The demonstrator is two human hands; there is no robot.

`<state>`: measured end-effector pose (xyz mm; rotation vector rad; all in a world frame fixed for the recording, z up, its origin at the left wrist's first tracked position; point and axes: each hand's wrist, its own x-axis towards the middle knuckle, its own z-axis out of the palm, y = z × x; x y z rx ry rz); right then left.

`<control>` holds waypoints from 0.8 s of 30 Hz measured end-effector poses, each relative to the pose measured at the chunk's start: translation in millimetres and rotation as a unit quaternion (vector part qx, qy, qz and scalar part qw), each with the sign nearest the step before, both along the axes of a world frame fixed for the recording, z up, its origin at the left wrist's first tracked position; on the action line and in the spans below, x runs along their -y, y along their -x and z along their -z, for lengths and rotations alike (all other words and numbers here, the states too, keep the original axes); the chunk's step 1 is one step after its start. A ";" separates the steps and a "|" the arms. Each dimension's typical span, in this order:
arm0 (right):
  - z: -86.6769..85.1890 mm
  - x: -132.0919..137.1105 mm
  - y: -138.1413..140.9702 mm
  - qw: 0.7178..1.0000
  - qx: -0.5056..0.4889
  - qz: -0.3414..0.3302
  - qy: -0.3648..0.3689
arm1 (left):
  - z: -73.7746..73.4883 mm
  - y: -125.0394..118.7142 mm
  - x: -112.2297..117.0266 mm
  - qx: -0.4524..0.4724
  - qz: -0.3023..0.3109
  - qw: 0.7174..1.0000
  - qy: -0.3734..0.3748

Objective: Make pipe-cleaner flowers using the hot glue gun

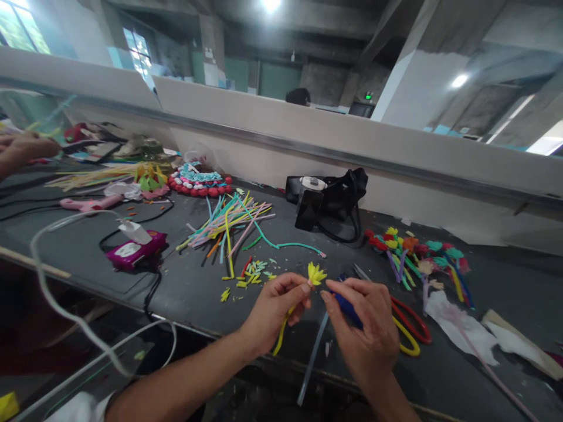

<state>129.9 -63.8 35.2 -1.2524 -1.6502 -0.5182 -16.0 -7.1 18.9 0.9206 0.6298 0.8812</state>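
Ok so from where I'm standing, lots of stuff is getting blocked. The person's right hand (370, 319) is covering most of some blue thing (348, 306), so I'm not making out what it is, or whether the fingers are actually gripping it. Its thumb and index tips are hovering close together, just beside the yellow flower (315, 274). That hand is also hiding the middle of the scissors (412, 353); only a blade and the red and yellow handles are showing. Over at the left edge, another person's hand (30, 146) is getting cut off by my view.

The flower is sitting up off the table (211, 316) in the left hand (279, 299), thumb and fingers pinching it right at the base. Its petals are fanning upward and leaning a bit right, so the long axis is running up from the grip. A yellow stem (280, 340) is dangling below that hand, slanting down and left, but the fingers are covering the bit between, so I'm not seeing whether it's joining the flower.
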 end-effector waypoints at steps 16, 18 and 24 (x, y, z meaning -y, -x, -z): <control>-1.8 -0.1 -1.2 1.000 0.003 -0.002 0.012 | 0.4 0.0 2.2 -0.021 0.015 1.000 -0.013; -1.5 1.0 -1.1 1.000 0.000 -0.009 0.009 | -0.6 1.6 0.1 -0.015 0.014 1.000 -0.013; 8.7 -3.6 0.8 0.999 -0.011 -0.012 0.035 | -10.0 15.0 -16.7 0.008 -0.031 0.999 -0.030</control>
